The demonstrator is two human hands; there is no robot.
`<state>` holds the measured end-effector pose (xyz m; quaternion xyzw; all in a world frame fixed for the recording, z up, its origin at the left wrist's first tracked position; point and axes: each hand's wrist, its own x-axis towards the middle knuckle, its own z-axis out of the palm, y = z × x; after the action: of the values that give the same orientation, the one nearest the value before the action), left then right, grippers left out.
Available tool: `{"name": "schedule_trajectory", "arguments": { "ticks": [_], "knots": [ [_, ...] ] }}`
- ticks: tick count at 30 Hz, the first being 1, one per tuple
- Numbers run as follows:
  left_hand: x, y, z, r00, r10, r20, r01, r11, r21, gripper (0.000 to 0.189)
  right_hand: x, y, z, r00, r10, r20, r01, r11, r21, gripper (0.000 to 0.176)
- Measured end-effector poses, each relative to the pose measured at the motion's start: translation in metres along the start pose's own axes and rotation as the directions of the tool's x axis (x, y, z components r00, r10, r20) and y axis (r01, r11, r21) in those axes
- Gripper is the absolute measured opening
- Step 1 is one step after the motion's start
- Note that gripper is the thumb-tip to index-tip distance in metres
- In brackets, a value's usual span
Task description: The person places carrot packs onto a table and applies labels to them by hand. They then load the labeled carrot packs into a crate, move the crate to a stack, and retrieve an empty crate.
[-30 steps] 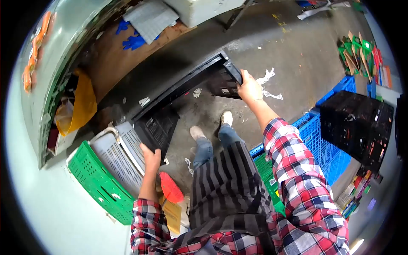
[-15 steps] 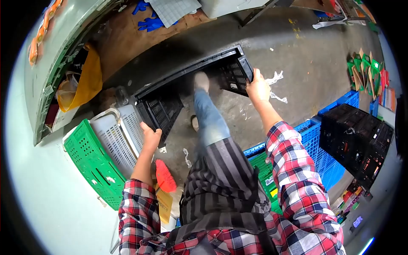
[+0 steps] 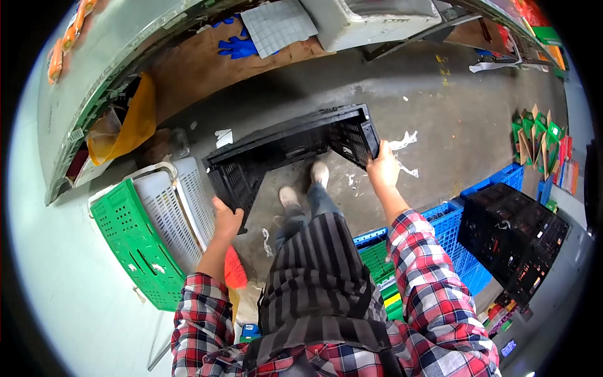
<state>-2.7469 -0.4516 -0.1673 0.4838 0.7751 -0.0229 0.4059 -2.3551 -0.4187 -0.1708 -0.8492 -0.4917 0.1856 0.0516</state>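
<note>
A black plastic crate point(image 3: 350, 142) with slotted end panels hangs in front of my legs, between my two hands. My left hand point(image 3: 227, 221) is closed on the edge of its left end panel. Over on the other side, my right hand point(image 3: 383, 171) grips the edge of the right end panel, thumb along the top. The crate's long far side spans between these panels, and its inside lies in dark shadow. Both my shoes point(image 3: 319, 172) show on the floor just this side of the crate.
Left stand a green crate point(image 3: 139, 248) and a white slotted basket point(image 3: 164, 207), near a red brush head point(image 3: 235, 270). Right are blue crates point(image 3: 445, 221) and stacked black crates point(image 3: 512, 235). A low shelf point(image 3: 188, 91) runs ahead; plastic scraps point(image 3: 404, 141) litter the concrete floor.
My raised foot has come down beside the other one. The black crate sits lower in the view, closer to my body, with both hands still on it.
</note>
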Motion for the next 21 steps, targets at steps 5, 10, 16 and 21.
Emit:
{"name": "schedule_trajectory", "arguments": {
  "ticks": [5,10,16,21],
  "knots": [
    [0.002,-0.011,0.008,1.000,-0.012,-0.026,0.013,0.999,0.043,0.076,-0.003,-0.006,-0.004,1.000,0.002,0.004,-0.002,1.000,0.008,0.049],
    [-0.008,-0.001,0.010,0.979,0.081,-0.186,-0.064,0.993,0.095,0.080,-0.005,-0.009,-0.005,0.999,0.028,0.033,-0.029,0.999,0.026,0.041],
    [-0.009,0.021,-0.002,0.965,-0.261,0.007,0.259,0.962,0.086,0.089,-0.007,-0.035,-0.043,0.966,-0.240,0.092,0.228,0.965,0.126,0.058],
    [-0.016,0.012,0.004,0.987,-0.153,-0.038,0.154,0.988,0.029,0.087,-0.020,-0.094,-0.043,0.792,-0.299,0.533,-0.252,0.635,0.730,0.030]
  ]
}}
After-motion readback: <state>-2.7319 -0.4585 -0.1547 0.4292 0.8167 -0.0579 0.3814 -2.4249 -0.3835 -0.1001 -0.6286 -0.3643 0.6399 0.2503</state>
